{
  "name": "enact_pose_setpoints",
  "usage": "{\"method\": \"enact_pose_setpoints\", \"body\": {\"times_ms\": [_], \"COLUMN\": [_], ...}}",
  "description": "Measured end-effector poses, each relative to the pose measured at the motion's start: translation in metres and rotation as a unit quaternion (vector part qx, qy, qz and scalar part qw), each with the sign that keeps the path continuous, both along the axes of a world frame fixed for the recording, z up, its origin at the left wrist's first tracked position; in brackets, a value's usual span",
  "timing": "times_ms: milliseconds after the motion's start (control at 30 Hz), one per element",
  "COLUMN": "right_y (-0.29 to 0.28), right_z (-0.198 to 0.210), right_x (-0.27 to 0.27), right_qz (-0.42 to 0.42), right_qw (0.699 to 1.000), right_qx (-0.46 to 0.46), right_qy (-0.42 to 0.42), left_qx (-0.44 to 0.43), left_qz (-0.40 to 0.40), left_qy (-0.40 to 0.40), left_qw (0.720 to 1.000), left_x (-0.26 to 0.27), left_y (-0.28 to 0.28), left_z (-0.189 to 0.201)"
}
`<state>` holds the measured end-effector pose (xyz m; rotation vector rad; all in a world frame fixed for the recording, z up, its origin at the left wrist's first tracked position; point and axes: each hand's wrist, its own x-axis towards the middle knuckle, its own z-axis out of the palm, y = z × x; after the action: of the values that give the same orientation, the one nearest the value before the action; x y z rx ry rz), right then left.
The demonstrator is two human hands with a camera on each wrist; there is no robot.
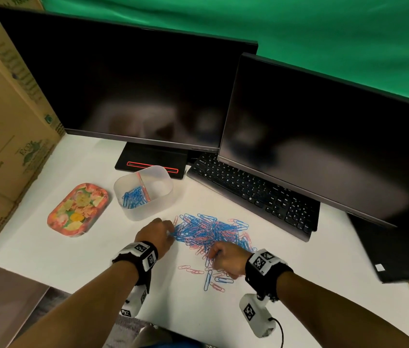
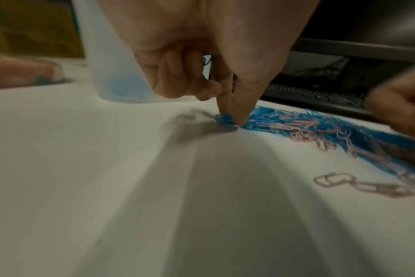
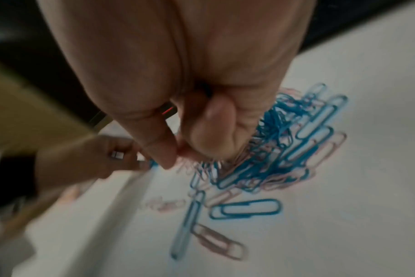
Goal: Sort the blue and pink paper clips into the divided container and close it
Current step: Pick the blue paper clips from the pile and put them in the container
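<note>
A mixed pile of blue and pink paper clips lies on the white table, with several loose ones nearer to me. The translucent divided container stands behind the pile's left end, with blue clips in its left compartment; the right compartment looks bare. My left hand is at the pile's left edge, thumb and forefinger pinching a blue clip. My right hand is curled at the pile's near edge, thumb and fingers pinched over blurred pink clips.
The flowered lid lies left of the container. Two dark monitors and a black keyboard stand behind the pile. A cardboard box walls the left side. White table shows in front of the lid.
</note>
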<state>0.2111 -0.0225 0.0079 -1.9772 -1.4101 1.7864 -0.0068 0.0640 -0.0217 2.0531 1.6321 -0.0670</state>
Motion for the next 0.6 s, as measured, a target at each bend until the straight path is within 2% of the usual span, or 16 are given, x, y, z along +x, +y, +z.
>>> {"method": "enact_pose_setpoints", "body": {"times_ms": [100, 233, 333, 533, 600], "right_y": [-0.006, -0.014, -0.014, -0.011, -0.01], "right_z": [0.002, 0.0, -0.004, -0.008, -0.009], "right_x": [-0.005, -0.01, -0.013, -0.018, -0.021], "right_qz": [0.181, 0.374, 0.411, 0.428, 0.422], "right_qw": [0.966, 0.883, 0.857, 0.837, 0.84], "right_qx": [0.148, 0.194, 0.204, 0.222, 0.229], "right_qy": [-0.115, -0.209, -0.234, -0.257, -0.252], "left_qx": [-0.001, -0.007, -0.011, -0.029, -0.031], "left_qz": [-0.02, 0.001, 0.016, 0.067, 0.073], "left_qy": [0.044, 0.029, -0.013, -0.112, -0.135], "left_qw": [0.999, 1.0, 1.0, 0.991, 0.988], "left_x": [0.004, -0.001, -0.005, -0.015, -0.014], "left_y": [-0.002, -0.006, -0.009, -0.009, -0.009], "left_z": [0.0, -0.001, 0.003, 0.014, 0.018]}}
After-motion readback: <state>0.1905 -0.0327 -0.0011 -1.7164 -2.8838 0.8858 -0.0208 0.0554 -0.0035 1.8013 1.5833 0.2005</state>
